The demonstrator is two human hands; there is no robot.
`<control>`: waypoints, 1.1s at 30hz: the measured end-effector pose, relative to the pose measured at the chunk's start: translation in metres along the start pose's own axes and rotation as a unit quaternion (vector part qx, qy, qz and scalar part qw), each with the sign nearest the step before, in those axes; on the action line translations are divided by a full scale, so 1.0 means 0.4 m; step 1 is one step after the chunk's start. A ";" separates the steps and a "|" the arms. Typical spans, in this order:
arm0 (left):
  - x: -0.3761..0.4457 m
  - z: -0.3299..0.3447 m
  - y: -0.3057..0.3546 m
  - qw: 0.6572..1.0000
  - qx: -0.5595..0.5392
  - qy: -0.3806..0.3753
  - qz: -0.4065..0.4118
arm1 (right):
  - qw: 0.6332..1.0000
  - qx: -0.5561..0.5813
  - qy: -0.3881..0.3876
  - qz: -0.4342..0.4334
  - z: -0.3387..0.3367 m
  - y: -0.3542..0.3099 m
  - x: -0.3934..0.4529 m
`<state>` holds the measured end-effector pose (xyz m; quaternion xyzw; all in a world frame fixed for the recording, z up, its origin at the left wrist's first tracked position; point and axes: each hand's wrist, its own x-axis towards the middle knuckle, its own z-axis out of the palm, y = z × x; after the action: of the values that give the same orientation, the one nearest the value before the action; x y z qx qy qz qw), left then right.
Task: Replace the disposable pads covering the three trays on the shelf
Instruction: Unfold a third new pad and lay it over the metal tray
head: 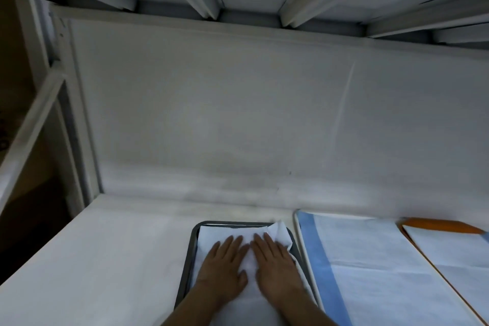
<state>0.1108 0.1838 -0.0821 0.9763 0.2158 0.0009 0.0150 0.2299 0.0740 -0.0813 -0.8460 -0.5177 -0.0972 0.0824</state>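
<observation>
- Left hand [224,263] and right hand [275,262] lay flat side by side, fingers straight, palms pressing a white pad [211,237] into the dark tray [188,259] at lower centre of the frame; neither hand gripped anything.
- Pad's far-right corner [277,231] stood up, folded over the tray rim; not seated yet.
- Dark tray sat on the white shelf [92,259], lower centre; two more trays to its right.
- Middle tray [300,246], pale rim, already carried a pad with a blue border [370,259], lying flat.
- Third tray [439,228], orange rim, at the right edge, also covered by a pad; only partly in frame.
- Judgement: step in hand was smoothing the pad into the last tray; task looked nearly done.
- To do it well: sweep both palms outward from centre toward the rims, push the raised corner down inside the rim, keep pressure light so the thin sheet doesn't tear or bunch, check edges sit inside all four sides.
</observation>
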 end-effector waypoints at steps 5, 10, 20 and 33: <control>0.005 0.046 -0.011 0.997 0.016 0.035 -0.067 | 0.999 -0.014 -0.041 0.008 0.026 0.003 -0.009; -0.027 -0.023 0.010 0.979 0.068 -0.018 -0.193 | 0.998 -0.030 -0.031 0.044 0.044 -0.001 -0.002; -0.160 -0.096 0.104 0.993 0.023 -0.074 -0.089 | 0.997 -0.025 -0.030 -0.062 -0.049 -0.045 -0.116; -0.391 -0.074 0.161 0.982 -0.042 -0.162 -0.088 | 0.959 0.065 -0.274 0.021 -0.158 -0.073 -0.335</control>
<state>-0.0042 0.0603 -0.0497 0.9392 0.2953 -0.1499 0.0913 0.1391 -0.0433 -0.0527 -0.8438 -0.5076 0.1742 -0.0058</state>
